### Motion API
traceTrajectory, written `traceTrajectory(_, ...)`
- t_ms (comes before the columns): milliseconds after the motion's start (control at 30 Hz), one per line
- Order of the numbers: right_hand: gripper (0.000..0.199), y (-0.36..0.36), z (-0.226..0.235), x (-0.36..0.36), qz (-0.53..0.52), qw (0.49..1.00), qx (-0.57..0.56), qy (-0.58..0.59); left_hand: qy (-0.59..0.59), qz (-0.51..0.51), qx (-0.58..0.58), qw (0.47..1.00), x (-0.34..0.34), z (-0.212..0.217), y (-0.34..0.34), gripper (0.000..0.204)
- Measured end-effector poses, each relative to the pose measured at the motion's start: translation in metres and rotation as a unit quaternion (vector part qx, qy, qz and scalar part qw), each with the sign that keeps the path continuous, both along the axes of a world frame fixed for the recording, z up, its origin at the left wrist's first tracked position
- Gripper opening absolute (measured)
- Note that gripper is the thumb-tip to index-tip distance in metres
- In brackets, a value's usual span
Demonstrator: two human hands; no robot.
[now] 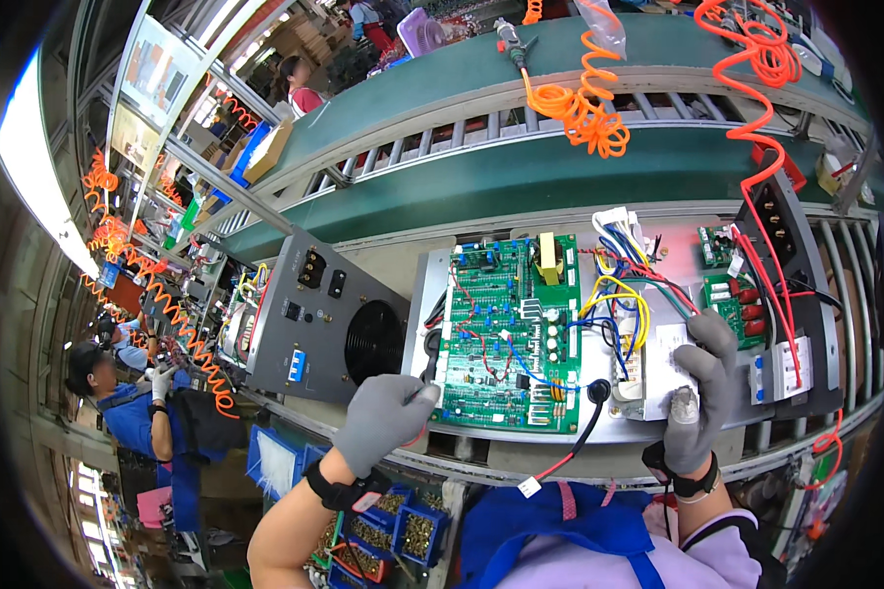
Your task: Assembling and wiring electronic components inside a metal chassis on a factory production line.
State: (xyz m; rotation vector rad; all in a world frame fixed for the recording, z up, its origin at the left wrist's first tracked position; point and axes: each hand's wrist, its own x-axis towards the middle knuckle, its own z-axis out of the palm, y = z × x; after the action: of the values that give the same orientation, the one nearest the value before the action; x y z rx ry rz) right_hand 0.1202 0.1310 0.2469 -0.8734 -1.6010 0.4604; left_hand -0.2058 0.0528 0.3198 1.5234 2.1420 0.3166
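Observation:
A metal chassis plate (pixel 614 437) lies in front of me, carrying a large green circuit board (pixel 506 339). At the plate's left edge my left hand (pixel 388 420), in a grey glove, is closed in a pinch on a black cable (pixel 430 358); its fingertips are partly hidden. My right hand (pixel 699 393), also gloved, hovers over or rests on a white-labelled part (pixel 666 368). Its fingers are bent but apart, with nothing visible between them. Beside it run yellow wires (pixel 641 312) and blue wires. A black connector (pixel 598 391) with a red-and-black lead hangs over the front edge.
A grey panel with a round fan (pixel 373 339) stands left of the plate; a dark panel (pixel 791 265) stands at right. Beyond runs a green conveyor (pixel 393 196) with orange coiled hoses (pixel 580 118) above. Blue bins of screws (pixel 417 535) sit below my left arm. A co-worker (pixel 142 402) is at far left.

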Motion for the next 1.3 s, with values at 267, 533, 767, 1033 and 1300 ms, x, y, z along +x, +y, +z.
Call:
traceTrajectory(267,0.036,0.002,0.002,0.005,0.001,1.000,0.000,-0.018,0.023,-0.011,-0.032,0.999,-0.011,0.002,0.004,0.039)
traceTrajectory(533,0.032,0.007,0.004,0.005,0.019,0.999,0.019,-0.028,0.047,-0.002,-0.056,0.997,-0.003,0.005,0.008,0.041)
traceTrajectory(767,0.034,0.007,0.001,0.004,0.020,1.000,0.011,-0.015,-0.018,0.068,-0.127,0.989,0.003,0.016,0.014,0.040)
traceTrajectory(1033,0.038,0.005,0.001,0.009,0.035,0.999,-0.007,-0.034,0.072,-0.032,-0.150,0.986,0.011,0.017,0.021,0.040)
traceTrajectory(1300,0.037,0.005,0.001,0.007,0.020,0.999,-0.013,-0.035,-0.014,-0.014,-0.227,0.974,-0.007,0.014,0.034,0.039)
